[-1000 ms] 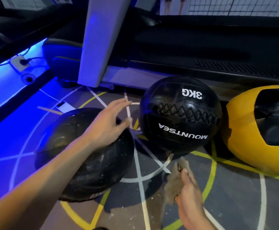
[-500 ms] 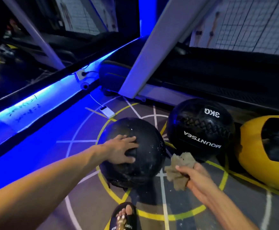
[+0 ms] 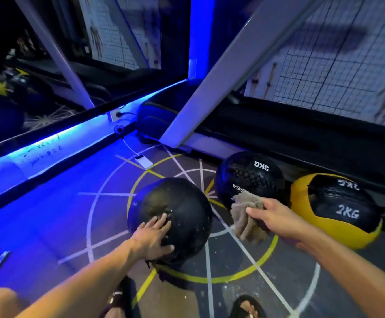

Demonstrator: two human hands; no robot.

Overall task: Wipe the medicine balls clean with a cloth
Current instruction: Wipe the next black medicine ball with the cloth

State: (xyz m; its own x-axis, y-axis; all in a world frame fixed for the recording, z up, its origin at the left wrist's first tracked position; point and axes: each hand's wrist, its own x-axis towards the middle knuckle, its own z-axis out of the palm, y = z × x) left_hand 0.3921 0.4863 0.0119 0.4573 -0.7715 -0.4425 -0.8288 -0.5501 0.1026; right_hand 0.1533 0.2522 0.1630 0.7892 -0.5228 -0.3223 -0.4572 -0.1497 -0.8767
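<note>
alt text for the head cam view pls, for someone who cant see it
A left hand rests on a dusty black medicine ball on a gym floor while the right hand holds a brown cloth beside it. A black 3KG ball and yellow 2KG ball sit behind.

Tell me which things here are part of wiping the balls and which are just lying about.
Part of the job:
- cloth, held in the right hand
- dusty black ball, left hand resting on it
- 3KG ball
- yellow 2KG ball

Just lying about:
- white device on the floor
- wall socket
</note>
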